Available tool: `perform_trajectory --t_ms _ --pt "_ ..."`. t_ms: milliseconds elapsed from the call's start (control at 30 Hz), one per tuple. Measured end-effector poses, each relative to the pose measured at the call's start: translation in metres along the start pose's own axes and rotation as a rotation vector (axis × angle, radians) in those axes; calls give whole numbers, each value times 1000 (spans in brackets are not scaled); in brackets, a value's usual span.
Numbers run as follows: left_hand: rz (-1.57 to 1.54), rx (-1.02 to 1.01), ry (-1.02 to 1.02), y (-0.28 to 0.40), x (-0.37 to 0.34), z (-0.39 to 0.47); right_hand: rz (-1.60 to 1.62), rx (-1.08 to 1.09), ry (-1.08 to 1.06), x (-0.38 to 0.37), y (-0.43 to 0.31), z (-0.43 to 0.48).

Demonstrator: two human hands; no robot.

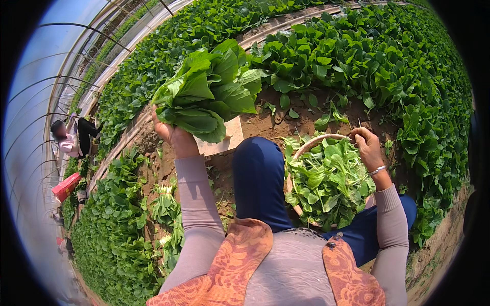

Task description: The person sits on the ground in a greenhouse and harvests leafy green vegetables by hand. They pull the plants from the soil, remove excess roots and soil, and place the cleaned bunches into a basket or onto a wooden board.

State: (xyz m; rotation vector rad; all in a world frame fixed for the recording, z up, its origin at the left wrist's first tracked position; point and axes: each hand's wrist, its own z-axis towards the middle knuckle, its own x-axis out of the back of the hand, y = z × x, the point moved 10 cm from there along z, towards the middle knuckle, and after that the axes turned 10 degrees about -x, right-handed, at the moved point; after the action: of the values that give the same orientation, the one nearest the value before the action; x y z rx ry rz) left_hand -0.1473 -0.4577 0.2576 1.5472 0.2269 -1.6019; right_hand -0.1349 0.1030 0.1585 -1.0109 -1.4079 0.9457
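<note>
My left hand grips a large bunch of leafy greens by its stem end, raised above the soil with the leaves spreading up and to the right. By the far right rim of a round basket, my right hand has its thumb and fingers pinched on a thin stalk; its leaf appears to hang to the left. The basket is heaped with loose picked leaves and sits beside my bent knee. A pale flat board lies on the soil, partly hidden beneath the held bunch.
Dense rows of growing greens stand ahead and to the right. Tied bunches lie on the soil by my left arm. At far left a person sits near a red box, under the hoops of a plastic greenhouse.
</note>
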Motion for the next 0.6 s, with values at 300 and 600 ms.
perform_trajectory --t_ms 300,600 --pt "372 -281 112 43 23 0 -204 -8 -61 -33 12 2" --pt "198 -63 118 34 43 6 112 -31 -89 -42 3 13"
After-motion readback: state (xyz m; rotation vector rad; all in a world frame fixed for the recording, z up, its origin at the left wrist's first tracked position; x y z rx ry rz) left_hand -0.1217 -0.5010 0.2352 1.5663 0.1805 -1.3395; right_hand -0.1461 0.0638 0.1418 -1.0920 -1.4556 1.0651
